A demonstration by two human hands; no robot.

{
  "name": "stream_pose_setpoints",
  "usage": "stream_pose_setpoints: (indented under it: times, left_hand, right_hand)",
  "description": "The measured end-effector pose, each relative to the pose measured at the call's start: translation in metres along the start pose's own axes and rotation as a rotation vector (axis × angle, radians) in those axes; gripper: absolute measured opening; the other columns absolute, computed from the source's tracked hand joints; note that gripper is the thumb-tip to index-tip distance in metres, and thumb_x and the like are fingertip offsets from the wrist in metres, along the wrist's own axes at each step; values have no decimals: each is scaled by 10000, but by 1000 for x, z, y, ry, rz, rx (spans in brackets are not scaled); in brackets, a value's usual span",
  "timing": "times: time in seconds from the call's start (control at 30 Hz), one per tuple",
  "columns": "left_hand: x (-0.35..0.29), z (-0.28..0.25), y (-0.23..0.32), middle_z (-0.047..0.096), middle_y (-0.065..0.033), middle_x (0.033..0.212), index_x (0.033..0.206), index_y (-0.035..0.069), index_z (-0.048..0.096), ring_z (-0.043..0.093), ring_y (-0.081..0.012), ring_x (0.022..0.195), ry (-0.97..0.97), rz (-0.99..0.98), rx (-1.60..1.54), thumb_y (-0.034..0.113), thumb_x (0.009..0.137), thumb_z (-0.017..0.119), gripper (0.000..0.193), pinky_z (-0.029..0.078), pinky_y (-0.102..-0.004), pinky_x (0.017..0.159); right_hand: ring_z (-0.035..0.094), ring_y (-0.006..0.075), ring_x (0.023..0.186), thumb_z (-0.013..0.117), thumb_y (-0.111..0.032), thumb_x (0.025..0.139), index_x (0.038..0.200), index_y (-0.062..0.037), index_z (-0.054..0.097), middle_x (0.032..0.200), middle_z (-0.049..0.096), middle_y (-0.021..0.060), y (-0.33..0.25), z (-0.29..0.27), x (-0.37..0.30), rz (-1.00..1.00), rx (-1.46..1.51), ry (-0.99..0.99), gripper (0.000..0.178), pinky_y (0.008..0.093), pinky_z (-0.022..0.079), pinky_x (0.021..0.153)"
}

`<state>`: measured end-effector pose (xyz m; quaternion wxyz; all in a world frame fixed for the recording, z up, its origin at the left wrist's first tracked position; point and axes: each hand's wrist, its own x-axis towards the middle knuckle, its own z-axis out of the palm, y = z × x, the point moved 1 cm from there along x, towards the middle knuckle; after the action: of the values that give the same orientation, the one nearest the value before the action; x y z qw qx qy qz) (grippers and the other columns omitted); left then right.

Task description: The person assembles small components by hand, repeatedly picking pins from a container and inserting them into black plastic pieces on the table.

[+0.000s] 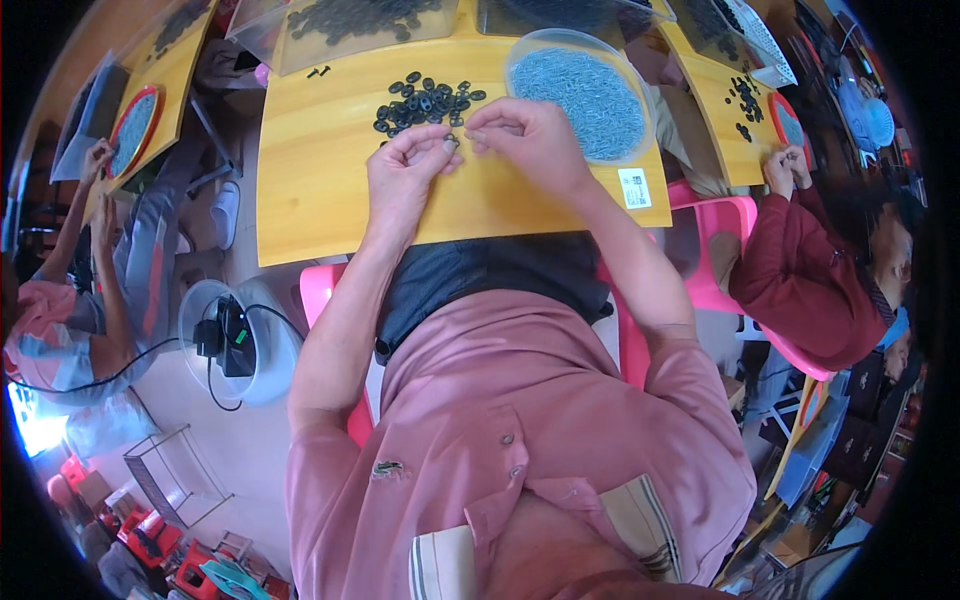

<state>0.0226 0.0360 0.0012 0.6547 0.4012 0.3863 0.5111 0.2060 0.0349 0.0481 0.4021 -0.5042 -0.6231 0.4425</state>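
Over the yellow table (310, 190), my left hand (400, 185) is closed in a pinch on a small black oval part (453, 141), mostly covered by thumb and fingertips. Just to its right, my right hand (540, 145) pinches with thumb and fingers together; whatever is between them is too small to make out. The fingertips of both hands are close but apart. Right beyond them lies a loose pile of black oval parts (425, 103). A round clear tub (652, 115) full of small silvery metal pins or screws stands beyond my right hand.
Clear bins (365, 50) with black parts line the table's far edge. Two small black pieces (318, 72) lie far left; a white label (634, 188) is near the right corner. Co-workers sit at tables on both sides. A bucket (262, 365) with black adapters stands left.
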Motion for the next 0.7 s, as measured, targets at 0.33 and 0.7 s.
stream_pose_setpoints:
  times: [0.33, 0.7]
  left_hand:
    - [1, -2, -5, 698, -104, 900, 1075, -34, 656, 679, -152, 800, -46, 33, 40, -7, 895, 657, 181, 537, -249, 723]
    - [0, 0, -2, 701, -114, 910, 1070, -39, 649, 690, -162, 807, -44, 29, 46, 0, 896, 662, 179, 549, -257, 724]
  right_hand:
    - [712, 130, 765, 680, -100, 860, 966, -6, 731, 858, 741, 113, 1, 12, -1, -181, -174, 104, 150, 263, 549, 687]
    - [732, 163, 777, 661, -98, 861, 962, 9, 722, 830, 735, 128, -2, 11, -4, -120, -184, 107, 159, 273, 555, 687]
